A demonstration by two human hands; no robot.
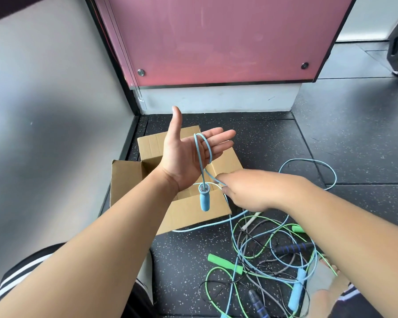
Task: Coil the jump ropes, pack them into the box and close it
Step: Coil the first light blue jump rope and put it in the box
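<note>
Blue rope [199,152] — coiling barely begun: one loop lies round the straight, spread fingers [218,138] of the left hand [182,154], palm up, and its handle [204,198] dangles below the wrist, over the box [129,180]. The right hand [246,189] pinches the same rope just beside the handle, fingertips curled on it. The box stands open, interior mostly hidden. Judged outstanding: most of this rope, then the tangle [262,255] of green, black and grey ropes on the floor — then packing and closing.
</note>
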